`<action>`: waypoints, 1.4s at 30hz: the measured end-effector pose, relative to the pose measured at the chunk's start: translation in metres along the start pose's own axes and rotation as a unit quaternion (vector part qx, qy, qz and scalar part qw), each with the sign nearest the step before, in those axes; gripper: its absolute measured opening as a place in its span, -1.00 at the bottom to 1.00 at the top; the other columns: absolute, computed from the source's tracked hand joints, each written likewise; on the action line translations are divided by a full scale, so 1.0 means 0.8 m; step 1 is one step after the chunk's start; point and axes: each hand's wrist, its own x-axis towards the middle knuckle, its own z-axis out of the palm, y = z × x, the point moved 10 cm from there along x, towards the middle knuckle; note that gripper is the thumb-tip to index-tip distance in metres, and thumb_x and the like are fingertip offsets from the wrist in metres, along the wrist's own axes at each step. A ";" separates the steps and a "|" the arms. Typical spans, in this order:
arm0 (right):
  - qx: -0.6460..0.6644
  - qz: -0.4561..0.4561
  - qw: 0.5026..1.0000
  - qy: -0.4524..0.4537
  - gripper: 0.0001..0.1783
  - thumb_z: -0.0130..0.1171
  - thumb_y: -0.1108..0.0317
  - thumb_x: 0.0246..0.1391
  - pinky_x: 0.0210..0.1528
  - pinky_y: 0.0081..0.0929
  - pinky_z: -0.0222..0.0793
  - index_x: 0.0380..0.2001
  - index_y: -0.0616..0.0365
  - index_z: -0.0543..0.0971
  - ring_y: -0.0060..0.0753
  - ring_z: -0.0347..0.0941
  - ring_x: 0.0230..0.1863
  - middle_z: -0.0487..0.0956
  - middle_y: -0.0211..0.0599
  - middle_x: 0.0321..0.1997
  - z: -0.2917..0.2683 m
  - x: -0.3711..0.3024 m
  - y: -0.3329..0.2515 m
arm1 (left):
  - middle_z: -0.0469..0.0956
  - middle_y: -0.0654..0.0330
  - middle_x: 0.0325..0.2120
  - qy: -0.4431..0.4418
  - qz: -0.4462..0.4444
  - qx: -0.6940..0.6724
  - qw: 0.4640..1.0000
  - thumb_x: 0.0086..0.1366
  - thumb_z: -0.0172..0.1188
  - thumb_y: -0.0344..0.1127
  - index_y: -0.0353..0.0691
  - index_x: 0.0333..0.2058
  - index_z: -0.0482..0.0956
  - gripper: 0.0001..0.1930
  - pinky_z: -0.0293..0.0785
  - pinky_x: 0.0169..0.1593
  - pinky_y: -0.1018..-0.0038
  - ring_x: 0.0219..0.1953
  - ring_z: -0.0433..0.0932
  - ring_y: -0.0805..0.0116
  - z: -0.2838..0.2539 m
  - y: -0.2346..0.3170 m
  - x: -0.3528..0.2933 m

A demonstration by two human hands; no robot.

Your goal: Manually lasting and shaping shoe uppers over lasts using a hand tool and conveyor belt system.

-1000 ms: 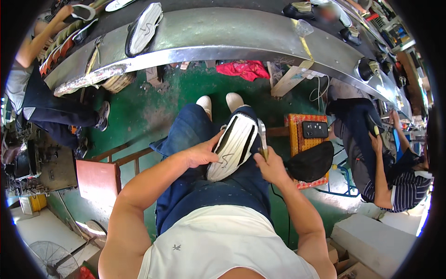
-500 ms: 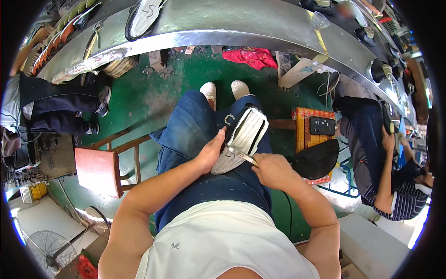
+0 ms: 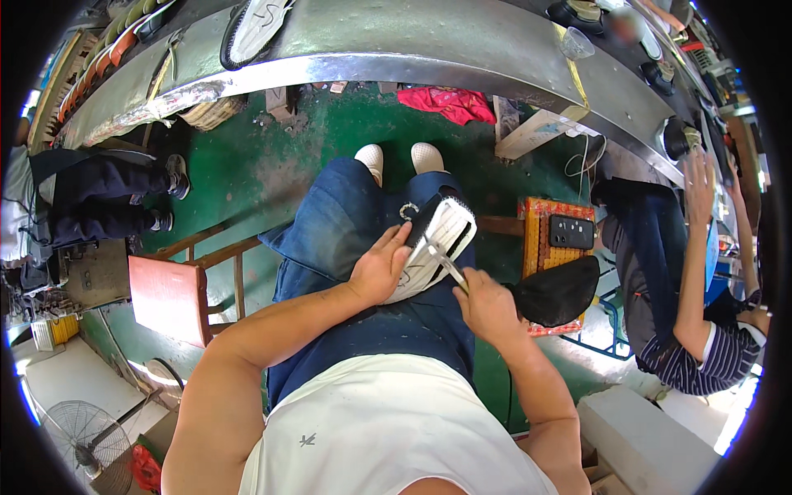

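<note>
On my lap lies a shoe upper on its form (image 3: pixel 429 256), its white underside facing up and its edge black. My left hand (image 3: pixel 381 264) grips its left side, the fingertips near the black edge. Closed in my right hand (image 3: pixel 487 305) is a hand tool with a metal head (image 3: pixel 441 256) and a pale handle. The tool's head is over the white underside; whether it touches there I cannot tell. A small beaded ring (image 3: pixel 408 212) shows just beyond my left fingertips.
A metal-topped bench (image 3: pixel 363 49) runs across the front, bearing another shoe (image 3: pixel 256 33) and pliers (image 3: pixel 172 59). A brown stool (image 3: pixel 169 299) stands left. On the right are a phone (image 3: pixel 572 233), a black cloth item (image 3: pixel 557 293) and a seated co-worker (image 3: pixel 701 346).
The tool and my right hand have shifted forward and slightly right over the shoe. My left hand has moved a little forward along its side. The co-worker on the right has raised a hand.
</note>
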 end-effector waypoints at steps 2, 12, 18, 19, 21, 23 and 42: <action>0.070 0.068 0.995 -0.010 -0.72 0.21 0.35 0.19 -0.15 0.01 0.50 -0.12 0.26 0.44 0.16 0.57 -0.17 0.59 0.06 -0.23 0.027 -0.015 0.036 | 0.25 -0.22 0.32 -0.056 0.048 0.068 0.995 0.51 -0.02 -0.21 -0.15 0.36 0.32 -0.51 0.50 0.19 0.22 0.23 0.46 -0.18 0.003 0.025 0.004; 0.251 0.051 0.964 0.071 -0.69 0.03 0.20 0.36 -0.09 -0.01 0.45 -0.09 0.27 0.49 0.30 0.54 -0.15 0.60 0.15 -0.24 -0.038 0.026 0.039 | 0.02 -0.28 0.41 -0.255 0.052 0.203 0.944 0.51 -0.04 -0.03 0.34 0.45 0.12 -0.42 0.65 -0.05 0.15 -0.10 0.65 -0.24 0.023 0.033 0.018; 0.142 0.017 0.988 0.050 -0.61 0.00 0.09 0.38 -0.08 0.07 0.45 -0.09 0.25 0.49 0.32 0.54 -0.13 0.60 0.22 -0.17 0.003 0.044 0.047 | -0.06 -0.43 0.41 -0.356 0.024 0.245 0.901 0.44 0.08 -0.01 0.32 0.46 0.12 -0.35 0.61 0.01 0.12 -0.04 0.62 -0.29 0.022 0.049 0.020; 0.159 -0.005 0.984 0.079 -0.62 -0.01 0.08 0.38 -0.08 0.07 0.45 -0.12 0.24 0.49 0.32 0.54 -0.14 0.60 0.22 -0.18 -0.004 0.038 0.039 | -0.06 -0.43 0.41 -0.355 0.024 0.245 0.902 0.44 0.08 -0.01 0.32 0.46 0.12 -0.35 0.61 0.01 0.12 -0.04 0.62 -0.29 0.022 0.043 0.014; 0.141 0.031 0.989 0.026 -0.62 -0.01 0.08 0.38 -0.09 0.08 0.45 -0.13 0.24 0.48 0.32 0.54 -0.15 0.60 0.21 -0.19 0.004 0.035 0.041 | 0.06 -0.39 0.39 -0.266 0.136 0.214 0.930 0.40 0.16 -0.02 0.13 0.47 0.09 -0.27 0.53 0.14 0.15 0.09 0.56 -0.28 0.017 0.050 0.003; 0.126 0.067 0.989 -0.028 -0.62 -0.02 0.08 0.38 -0.10 0.08 0.44 -0.14 0.24 0.48 0.33 0.54 -0.16 0.60 0.21 -0.20 0.014 0.031 0.040 | 0.16 -0.37 0.36 -0.211 -0.001 0.102 0.972 0.35 0.23 -0.05 0.01 0.48 0.06 -0.19 0.47 0.20 0.19 0.15 0.52 -0.25 0.007 0.002 -0.016; 0.465 0.119 0.874 0.075 -0.65 0.09 0.22 0.35 -0.18 -0.48 0.47 0.03 0.28 0.49 -0.53 0.54 -0.29 0.61 -0.33 -0.27 0.058 -0.040 0.072 | 0.69 -0.04 -0.21 -0.041 0.052 -0.222 0.973 0.10 0.52 -0.28 -0.38 0.01 0.46 -0.44 0.56 -0.04 0.36 -0.14 0.69 0.25 -0.134 0.168 0.108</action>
